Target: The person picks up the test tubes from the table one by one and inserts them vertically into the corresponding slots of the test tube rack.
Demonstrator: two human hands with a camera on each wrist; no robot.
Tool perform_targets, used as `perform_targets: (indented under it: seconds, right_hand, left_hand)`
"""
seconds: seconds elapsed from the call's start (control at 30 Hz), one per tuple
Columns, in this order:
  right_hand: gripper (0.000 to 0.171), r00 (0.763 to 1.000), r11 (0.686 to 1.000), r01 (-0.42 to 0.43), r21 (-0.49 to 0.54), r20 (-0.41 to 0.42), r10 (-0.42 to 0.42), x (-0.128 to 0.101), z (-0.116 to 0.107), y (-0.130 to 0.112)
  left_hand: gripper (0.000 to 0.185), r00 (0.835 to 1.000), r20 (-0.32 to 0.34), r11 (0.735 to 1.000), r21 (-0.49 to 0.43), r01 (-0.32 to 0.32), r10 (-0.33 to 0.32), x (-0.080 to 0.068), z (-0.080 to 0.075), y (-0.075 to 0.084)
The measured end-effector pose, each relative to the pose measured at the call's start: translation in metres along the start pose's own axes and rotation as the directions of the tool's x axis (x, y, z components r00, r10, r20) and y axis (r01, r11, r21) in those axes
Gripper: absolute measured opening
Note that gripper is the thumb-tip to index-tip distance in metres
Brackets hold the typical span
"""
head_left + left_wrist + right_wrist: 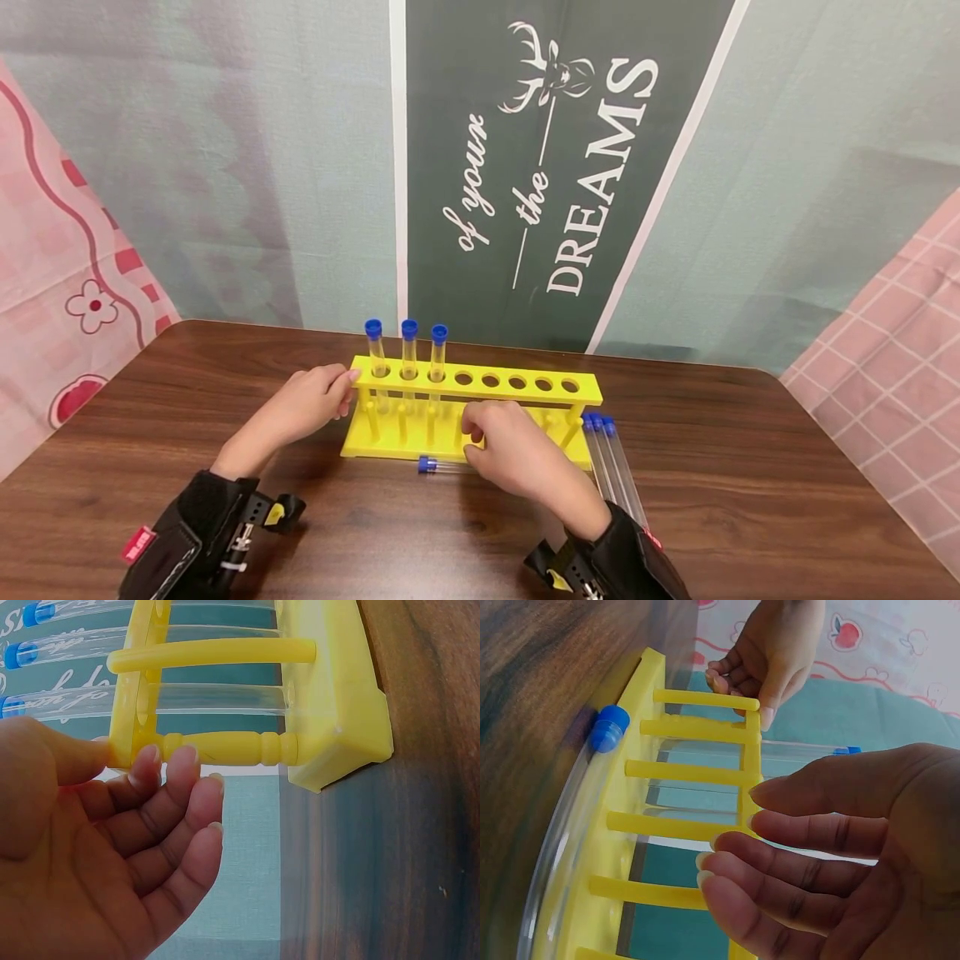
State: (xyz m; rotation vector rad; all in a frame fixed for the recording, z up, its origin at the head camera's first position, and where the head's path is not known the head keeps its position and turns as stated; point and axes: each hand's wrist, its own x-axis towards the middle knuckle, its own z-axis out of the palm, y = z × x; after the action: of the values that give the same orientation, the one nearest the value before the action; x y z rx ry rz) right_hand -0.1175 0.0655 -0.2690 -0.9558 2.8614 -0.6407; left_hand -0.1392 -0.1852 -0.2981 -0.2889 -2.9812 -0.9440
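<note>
On the table (750, 467) a yellow rack (480, 385) holds three tubes (408, 350); three more tubes (611, 458) lie beside it. One tube (442, 467) lies in front. The left hand (303, 408) pinches the rack's end, and the right hand (517, 450) hovers with loose fingers.

One rack (480, 385) is standing on one table (750, 467). Eight holes are showing in its top row. Three capped tubes (408, 350) are standing in it. One tube (438, 467) is lying in front. About three tubes (611, 458) are lying at its right end. Two hands are showing.
</note>
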Motion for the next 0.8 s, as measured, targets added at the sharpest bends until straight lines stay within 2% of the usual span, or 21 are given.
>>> perform_targets:
  seconds: [0.5,0.8]
  right_hand:
    - [0.004,1.0,1.0,0.024,-0.002,-0.014,-0.024,-0.002,0.008,0.005]
    - [0.006,1.0,1.0,0.01,-0.009,0.015,-0.01,-0.001,0.011,0.006]
  left_hand:
    - [0.03,1.0,0.005,1.0,-0.011,0.005,-0.005,0.0,0.0,0.0]
    - [0.03,1.0,0.002,1.0,-0.009,0.0,0.0,0.001,0.001,-0.002]
